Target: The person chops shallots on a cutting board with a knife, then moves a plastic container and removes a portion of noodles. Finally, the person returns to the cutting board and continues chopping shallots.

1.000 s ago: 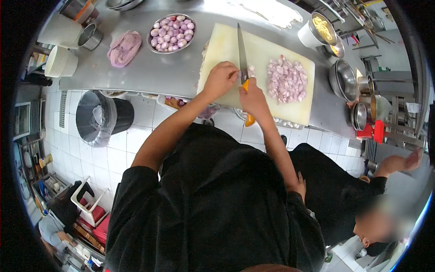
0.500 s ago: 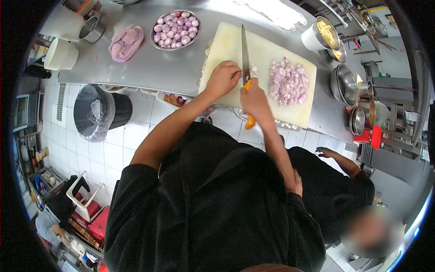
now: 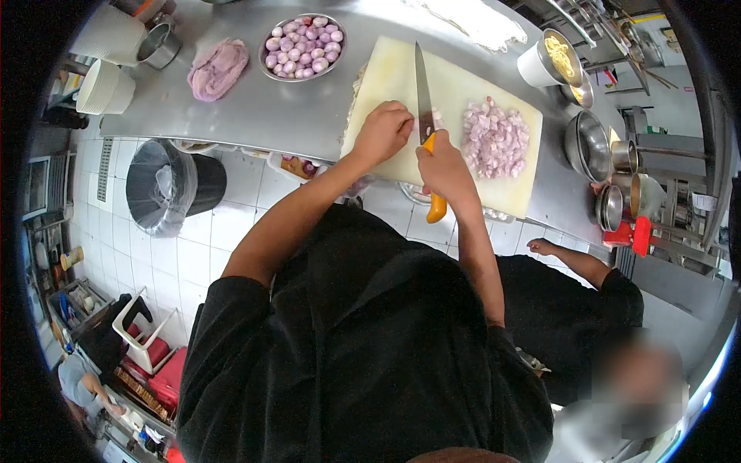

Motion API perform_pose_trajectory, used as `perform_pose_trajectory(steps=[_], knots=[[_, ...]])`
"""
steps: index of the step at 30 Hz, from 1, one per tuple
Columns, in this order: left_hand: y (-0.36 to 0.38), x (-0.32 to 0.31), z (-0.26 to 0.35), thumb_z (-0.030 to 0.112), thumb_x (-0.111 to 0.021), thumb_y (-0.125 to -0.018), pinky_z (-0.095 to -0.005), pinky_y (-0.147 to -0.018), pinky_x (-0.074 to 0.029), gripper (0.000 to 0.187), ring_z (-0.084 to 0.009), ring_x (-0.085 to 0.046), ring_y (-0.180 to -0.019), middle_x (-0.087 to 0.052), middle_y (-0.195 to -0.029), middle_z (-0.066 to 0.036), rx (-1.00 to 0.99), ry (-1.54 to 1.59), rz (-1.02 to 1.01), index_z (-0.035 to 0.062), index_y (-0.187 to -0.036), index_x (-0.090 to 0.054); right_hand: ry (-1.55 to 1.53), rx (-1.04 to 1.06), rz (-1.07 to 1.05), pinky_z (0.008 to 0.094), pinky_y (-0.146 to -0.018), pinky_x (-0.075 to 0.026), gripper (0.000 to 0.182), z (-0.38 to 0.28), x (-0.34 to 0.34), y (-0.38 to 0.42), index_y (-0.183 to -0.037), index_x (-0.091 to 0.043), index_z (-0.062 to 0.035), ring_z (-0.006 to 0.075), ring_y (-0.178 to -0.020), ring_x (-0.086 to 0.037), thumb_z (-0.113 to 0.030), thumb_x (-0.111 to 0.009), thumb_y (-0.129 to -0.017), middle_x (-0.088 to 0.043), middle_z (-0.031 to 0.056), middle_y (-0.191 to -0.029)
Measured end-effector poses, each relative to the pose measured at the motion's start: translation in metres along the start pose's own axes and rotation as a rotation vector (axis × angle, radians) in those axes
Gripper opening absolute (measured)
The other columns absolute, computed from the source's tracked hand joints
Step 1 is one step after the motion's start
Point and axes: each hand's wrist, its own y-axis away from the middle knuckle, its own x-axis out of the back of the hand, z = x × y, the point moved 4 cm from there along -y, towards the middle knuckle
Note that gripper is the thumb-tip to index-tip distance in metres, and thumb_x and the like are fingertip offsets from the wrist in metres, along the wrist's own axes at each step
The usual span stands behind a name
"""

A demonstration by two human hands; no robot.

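On steel counter [image 3: 255, 108], cutting board [image 3: 463, 85]

Pale cream cutting board [image 3: 463, 77], and on it a heap of chopped shallots [image 3: 495, 139] in soft pink-violet with white edges. The knife [image 3: 426, 108] shows a bright orange-yellow handle and a grey steel blade. Up top, a silver bowl [image 3: 266, 68] holds peeled shallots [image 3: 302, 42], glossy lilac-pink. Beside it, a dusty pink cloth [image 3: 218, 68] on the grey steel counter [image 3: 293, 116]. Black sleeves, black bin [image 3: 202, 185] with a clear grey liner, white floor tiles [image 3: 193, 255] gridded with dark grout.
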Motion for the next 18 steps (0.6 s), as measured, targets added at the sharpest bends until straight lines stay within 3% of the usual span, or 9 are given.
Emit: perform_pose_trajectory(steps=[2,3,6,10,13,18], knots=[[-0.001,-0.001,0.001,0.006,-0.066,-0.085,-0.0394,-0.077,-0.052,0.009,-0.0315,-0.064,-0.084,-0.067,-0.090,-0.013,0.019,0.014,0.000,-0.0005,-0.088,-0.070,0.067,0.094,0.055,0.0454,-0.051,-0.056,0.030,0.018,-0.017,-0.016,-0.115,-0.038,0.0048,0.0370,-0.056,-0.067,-0.014,-0.051,-0.096,-0.065,0.0292,-0.081],[-0.001,-0.002,0.000,0.006,-0.066,-0.084,-0.0396,-0.077,-0.052,0.008,-0.0318,-0.064,-0.085,-0.067,-0.090,-0.013,0.023,0.027,0.005,-0.0004,-0.088,-0.070,0.127,0.185,0.151,0.0434,-0.050,-0.056,0.029,0.040,-0.035,-0.037,-0.114,-0.039,0.0053,0.0363,-0.056,-0.068,-0.014,-0.050,-0.096,-0.065,0.0292,-0.081],[-0.003,0.000,0.000,0.006,-0.066,-0.083,-0.0402,-0.080,-0.052,0.008,-0.0328,-0.063,-0.087,-0.066,-0.089,-0.013,0.002,0.017,0.012,-0.0002,-0.087,-0.070,0.153,0.146,0.124,0.0580,-0.076,-0.052,0.026,0.025,-0.023,-0.028,-0.108,-0.041,0.0055,0.0529,-0.081,-0.065,-0.012,-0.051,-0.092,-0.064,0.0373,-0.084],[-0.001,0.000,0.001,0.006,-0.065,-0.083,-0.0408,-0.081,-0.051,0.009,-0.0335,-0.063,-0.088,-0.066,-0.089,-0.013,-0.032,-0.008,0.001,-0.0004,-0.088,-0.070,0.000,-0.061,-0.050,0.0578,-0.077,-0.052,0.029,-0.012,0.002,0.005,-0.108,-0.040,0.0057,0.0535,-0.085,-0.064,-0.014,-0.052,-0.091,-0.064,0.0378,-0.087],[-0.002,0.000,0.001,0.006,-0.064,-0.083,-0.0415,-0.082,-0.052,0.009,-0.0334,-0.062,-0.089,-0.066,-0.090,-0.013,0.035,0.015,-0.019,0.0005,-0.084,-0.071,0.234,0.229,0.206,0.0577,-0.076,-0.052,0.030,0.016,-0.032,-0.029,-0.109,-0.040,0.0055,0.0526,-0.084,-0.065,-0.014,-0.053,-0.090,-0.064,0.0367,-0.086],[-0.002,-0.003,-0.002,0.007,-0.065,-0.083,-0.0417,-0.084,-0.052,0.010,-0.0336,-0.063,-0.093,-0.066,-0.094,-0.014,0.079,0.054,-0.028,0.0005,-0.088,-0.070,0.118,0.123,0.129,0.0587,-0.080,-0.050,0.032,0.033,-0.034,-0.040,-0.112,-0.039,0.0030,0.0531,-0.088,-0.064,-0.014,-0.054,-0.089,-0.064,0.0362,-0.088]])
